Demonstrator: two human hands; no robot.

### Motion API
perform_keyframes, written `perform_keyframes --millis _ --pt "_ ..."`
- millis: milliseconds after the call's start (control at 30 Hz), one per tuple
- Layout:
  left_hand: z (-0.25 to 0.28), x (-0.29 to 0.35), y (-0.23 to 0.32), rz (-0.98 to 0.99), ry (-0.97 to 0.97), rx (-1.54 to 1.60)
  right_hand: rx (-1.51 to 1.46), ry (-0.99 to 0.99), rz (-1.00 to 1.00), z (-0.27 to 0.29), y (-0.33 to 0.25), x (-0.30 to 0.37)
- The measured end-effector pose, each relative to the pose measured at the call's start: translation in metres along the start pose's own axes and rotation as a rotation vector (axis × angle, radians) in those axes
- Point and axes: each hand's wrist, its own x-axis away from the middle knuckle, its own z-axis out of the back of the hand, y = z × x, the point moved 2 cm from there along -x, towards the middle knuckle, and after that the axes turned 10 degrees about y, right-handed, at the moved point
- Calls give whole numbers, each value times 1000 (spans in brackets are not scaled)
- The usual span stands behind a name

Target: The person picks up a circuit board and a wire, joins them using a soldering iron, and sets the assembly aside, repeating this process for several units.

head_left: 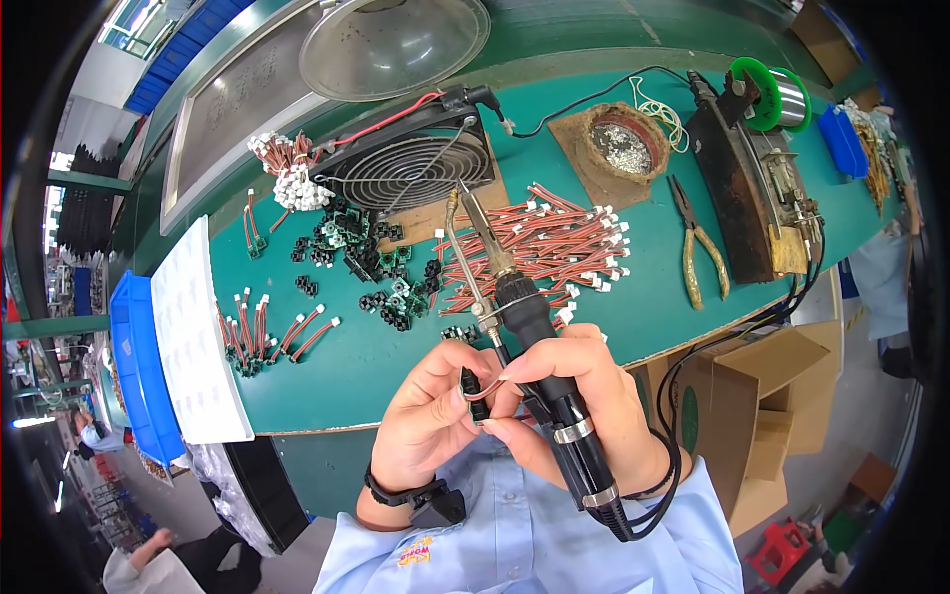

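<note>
In my right hand (594, 401) is a soldering iron (526, 309) with a black grip and a thin feed tube along its side, its tip pointing up and away from me. My left hand (421, 421) pinches a small black component (473, 386) close to my chest. A short red wire (485, 393) runs from it to the right fingertips, which also pinch near it. Beyond the hands lies a pile of red wire leads with white plugs (564, 247). Left of that pile sit several small black and green circuit parts (361, 252).
A fan with a wire guard (416, 163) stands at the back. To the right are a crusty round pot (625, 144), pliers (698, 243), a solder spool (782, 97) and a dark metal device (732, 188). Finished-looking wired parts (252, 337) lie left, beside a blue bin (139, 366).
</note>
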Motion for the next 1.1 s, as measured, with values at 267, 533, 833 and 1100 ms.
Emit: perform_keyframes --millis 267,533,833,1100 --pt "0 1 0 -10 55 -43 -24 -15 -20 2 1 0" --pt "-2 2 1 5 91 -115 -75 -44 -59 4 1 0" --pt "0 4 9 -105 89 -328 -130 -117 -187 7 5 0" --pt "-7 8 12 -163 148 -457 -101 -48 -254 6 13 7"
